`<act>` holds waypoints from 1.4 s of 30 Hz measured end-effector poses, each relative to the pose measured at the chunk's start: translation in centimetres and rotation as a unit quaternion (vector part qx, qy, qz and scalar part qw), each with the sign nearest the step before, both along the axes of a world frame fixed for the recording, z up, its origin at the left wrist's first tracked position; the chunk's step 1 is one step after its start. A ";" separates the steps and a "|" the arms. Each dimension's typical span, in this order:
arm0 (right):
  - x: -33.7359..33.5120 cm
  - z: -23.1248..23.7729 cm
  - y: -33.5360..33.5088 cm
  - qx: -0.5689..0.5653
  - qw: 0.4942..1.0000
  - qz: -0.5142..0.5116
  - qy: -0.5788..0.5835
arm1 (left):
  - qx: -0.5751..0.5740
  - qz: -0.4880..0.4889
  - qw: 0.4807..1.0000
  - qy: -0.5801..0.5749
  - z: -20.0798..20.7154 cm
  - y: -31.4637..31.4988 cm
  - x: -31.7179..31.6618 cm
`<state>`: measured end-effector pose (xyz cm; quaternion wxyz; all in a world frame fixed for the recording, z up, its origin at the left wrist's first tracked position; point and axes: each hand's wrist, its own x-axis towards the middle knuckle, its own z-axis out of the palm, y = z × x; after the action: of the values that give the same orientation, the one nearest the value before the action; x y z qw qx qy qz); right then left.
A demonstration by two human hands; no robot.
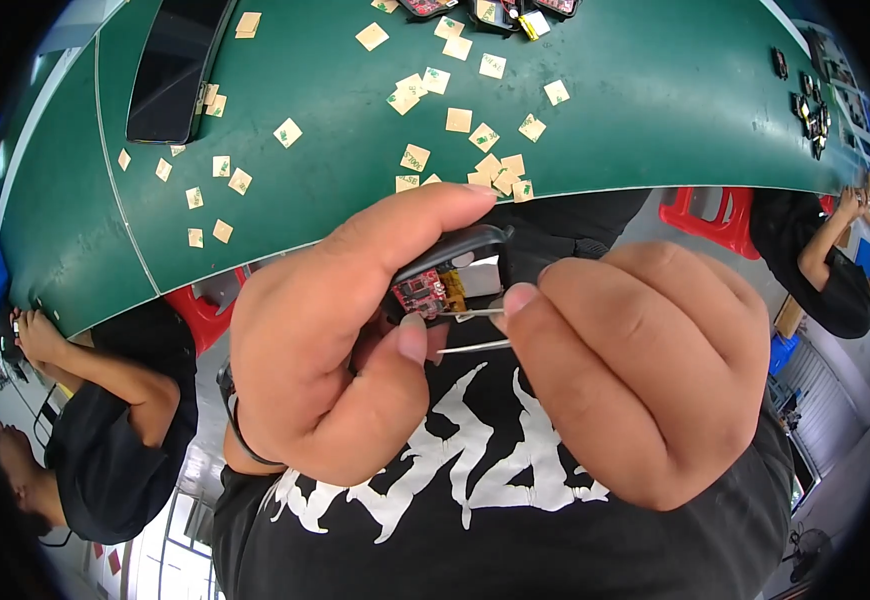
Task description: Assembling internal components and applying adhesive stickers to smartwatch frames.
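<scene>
In front of my chest, my left hand (320,320) grips a small black device case (452,246) between its thumb and curled fingers. The case is open on the side facing me. Inside it show a red circuit board (419,294), a yellowish-brown flex strip (452,288) and a silvery panel. My right hand (655,370) is closed around metal tweezers (475,348), their two prongs apart and pointing left. One prong reaches the case's lower edge by my left thumb; whether it touches a part inside, I cannot tell. The rest of the tweezers is hidden in my fingers.
Beyond my hands stretches a green table (335,90) with many small beige paper squares (459,120) scattered over it. A black phone-like slab (177,70) lies at the left. More open devices (495,12) sit at the far edge. People (130,420) sit at both sides, near red stools (710,215).
</scene>
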<state>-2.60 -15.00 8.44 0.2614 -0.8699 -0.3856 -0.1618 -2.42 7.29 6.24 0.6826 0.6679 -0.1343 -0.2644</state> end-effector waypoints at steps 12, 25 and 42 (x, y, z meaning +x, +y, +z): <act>-0.2 0.1 0.3 0.007 1.000 -0.007 -0.013 | 0.007 0.018 0.999 0.043 1.1 0.3 -0.3; -0.8 0.5 0.3 0.023 0.999 0.020 0.008 | 0.016 -0.018 0.999 -0.032 1.0 0.6 -0.4; 1.5 0.7 -2.2 0.080 0.976 -0.013 0.200 | 0.046 -0.109 0.992 -0.037 -1.6 1.9 1.4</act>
<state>-1.11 -17.16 9.17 0.3996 -0.8661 -0.2999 -0.0180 -1.00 9.22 4.64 0.6129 0.6892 -0.2192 -0.3183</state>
